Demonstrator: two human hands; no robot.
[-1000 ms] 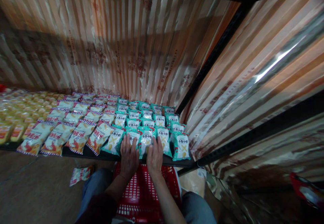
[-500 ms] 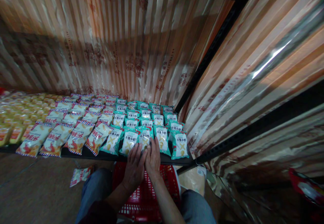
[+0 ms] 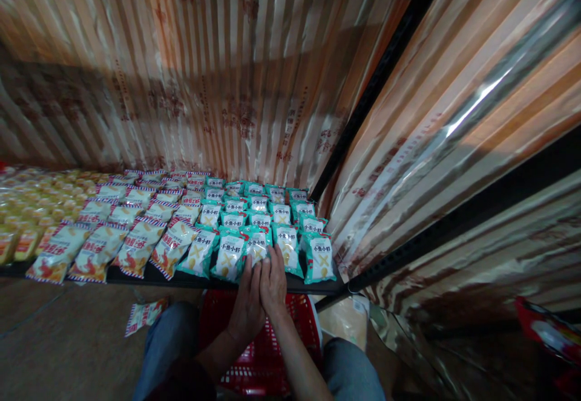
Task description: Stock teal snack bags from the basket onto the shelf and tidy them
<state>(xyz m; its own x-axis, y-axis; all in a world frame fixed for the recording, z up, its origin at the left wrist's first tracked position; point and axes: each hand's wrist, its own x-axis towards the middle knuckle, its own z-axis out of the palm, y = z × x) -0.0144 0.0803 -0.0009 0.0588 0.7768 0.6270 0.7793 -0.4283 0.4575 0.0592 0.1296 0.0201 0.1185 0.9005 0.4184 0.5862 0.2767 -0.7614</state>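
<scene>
Rows of teal and white snack bags stand on a dark shelf [image 3: 290,286]. My left hand [image 3: 247,304] and my right hand [image 3: 273,286] lie close together at the front row, fingers stretched forward. Their fingertips rest at the lower part of one teal snack bag [image 3: 256,242], whose bottom is hidden behind them. Another teal snack bag [image 3: 228,254] leans just left of my left hand, and a third teal bag [image 3: 287,247] stands beside my right fingers. Neither hand is closed around a bag.
Red-and-white snack bags [image 3: 136,244] and small yellow packs [image 3: 45,201] fill the shelf leftward. Below my arms sits a red basket [image 3: 299,334] between my knees. One snack bag [image 3: 144,316] lies on the floor. A black post [image 3: 363,107] and striped sheeting [image 3: 181,86] border the shelf.
My left hand's fingers have drawn closer to the right hand, off the bag on the left. The whole view has shifted slightly; the bags keep nearly the same arrangement.
</scene>
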